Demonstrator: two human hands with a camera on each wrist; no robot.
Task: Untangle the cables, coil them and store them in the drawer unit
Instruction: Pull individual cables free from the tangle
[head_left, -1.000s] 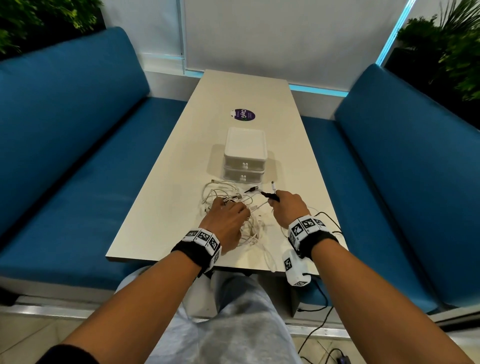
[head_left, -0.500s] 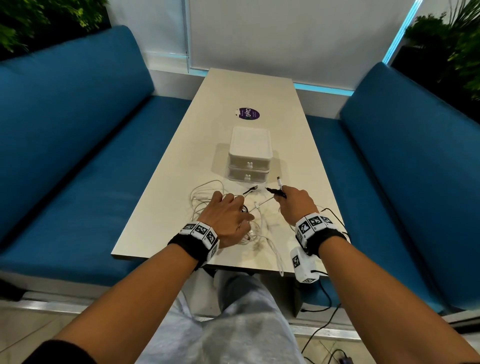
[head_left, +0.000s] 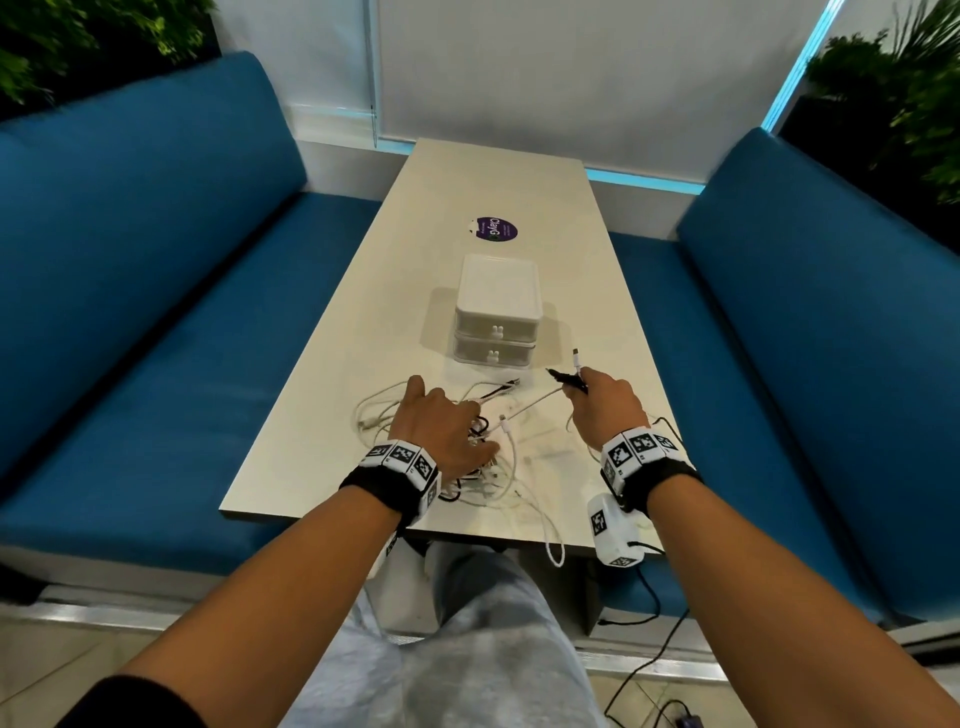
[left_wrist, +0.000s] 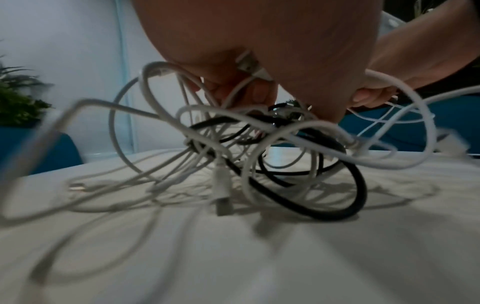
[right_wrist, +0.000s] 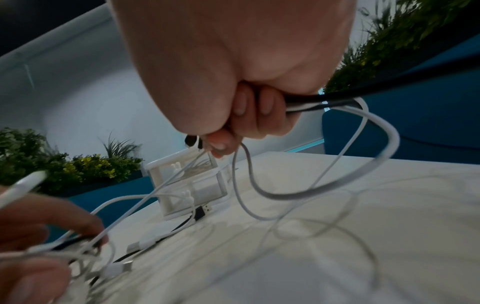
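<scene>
Head-camera view showed a person seated at the near end of a long pale surface (head_left: 363, 332), both hands at work on a tangle of cables (head_left: 498, 467) lying low in the centre of the frame, a loop of it hanging over the near edge. Left hand (head_left: 441, 431) sat on the knot at lower centre; the left wrist view showed its fingers (left_wrist: 257, 96) curled into the white cables (left_wrist: 298, 131) and black cable (left_wrist: 345, 197), pinching strands where they crossed. Right hand (head_left: 605, 402), right of centre, was closed round a black cable end (head_left: 561, 375) and a white cable end (head_left: 575, 358), both poking out past the knuckles; the right wrist view showed its fingers (right_wrist: 249, 115) wrapped tight about them, with a white loop (right_wrist: 337, 185) sagging beneath. Just above the hands stood the white two-drawer unit (head_left: 498, 291), both drawers closed, a purple sticker (head_left: 496, 229) beyond it. Blue benches (head_left: 156, 312) flanked either side.

By the look of it the job was at its first step: untangling, with nothing coiled and nothing stored. The next move likely called for drawing the held ends away from the knot while the left hand pinned the rest, feeding one cable through the loops rather than tugging, which could tighten the snarl.
</scene>
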